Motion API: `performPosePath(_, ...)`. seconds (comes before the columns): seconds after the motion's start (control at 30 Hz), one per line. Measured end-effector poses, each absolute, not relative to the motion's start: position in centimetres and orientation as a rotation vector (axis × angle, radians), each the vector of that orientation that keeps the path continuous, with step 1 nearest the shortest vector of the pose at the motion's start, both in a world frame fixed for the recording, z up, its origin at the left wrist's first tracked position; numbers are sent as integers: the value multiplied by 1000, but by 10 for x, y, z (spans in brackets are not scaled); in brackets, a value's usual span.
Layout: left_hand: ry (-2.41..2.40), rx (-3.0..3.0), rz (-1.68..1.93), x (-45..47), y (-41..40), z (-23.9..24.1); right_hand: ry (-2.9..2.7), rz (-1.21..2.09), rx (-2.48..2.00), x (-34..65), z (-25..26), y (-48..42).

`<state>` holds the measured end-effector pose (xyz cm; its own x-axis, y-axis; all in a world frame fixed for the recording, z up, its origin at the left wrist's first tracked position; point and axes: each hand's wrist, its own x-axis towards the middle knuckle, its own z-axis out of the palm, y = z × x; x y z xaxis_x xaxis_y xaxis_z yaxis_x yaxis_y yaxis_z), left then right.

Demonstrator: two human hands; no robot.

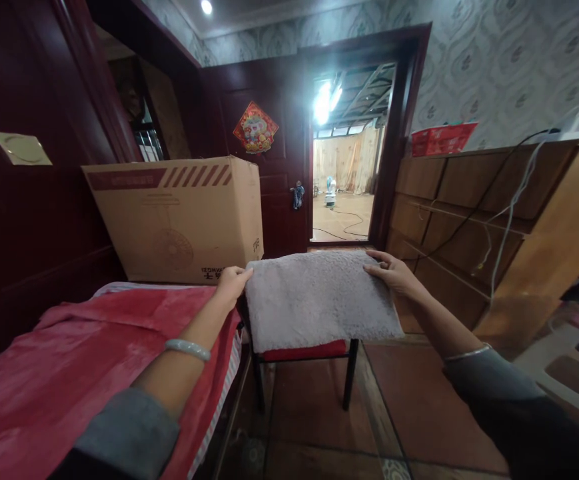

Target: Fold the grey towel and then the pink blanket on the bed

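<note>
A grey fuzzy cushion [316, 300] lies on a stool with a red seat [304, 351] and black legs. My left hand [231, 281] is closed on the cushion's far left corner. My right hand [390, 270] grips the cushion's far right edge, fingers pressed over the pile. A pale bangle [188, 348] sits on my left wrist.
A bed with a red blanket [69, 367] is at the left, with a large cardboard box [179, 217] on it. A wooden cabinet [494, 227] with trailing cables stands at the right. An open doorway [346, 180] lies ahead. A red basket [442, 139] sits on the cabinet.
</note>
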<state>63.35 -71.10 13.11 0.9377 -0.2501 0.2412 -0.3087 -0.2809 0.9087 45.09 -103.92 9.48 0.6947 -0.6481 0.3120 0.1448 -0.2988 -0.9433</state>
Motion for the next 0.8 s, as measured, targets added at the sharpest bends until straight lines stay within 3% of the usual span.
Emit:
performPosePath(0.17,-457,1862,215,635,-726,143,368,-1045,-1744,455,79,-1039)
performPosePath(0.37,-458,1973,146,639,-723,129,403,-936,-1917,446,69,-1046)
performPosePath(0.57,-442,2094,352,634,-724,142,338,-1398,-2438,452,96,-1029)
performPosePath(0.7,-969,2250,722,609,-747,156,92,-1404,-2677,470,123,-989)
performPosePath(0.8,-1334,2357,762,594,-765,153,-16,-1260,-2899,485,126,-968)
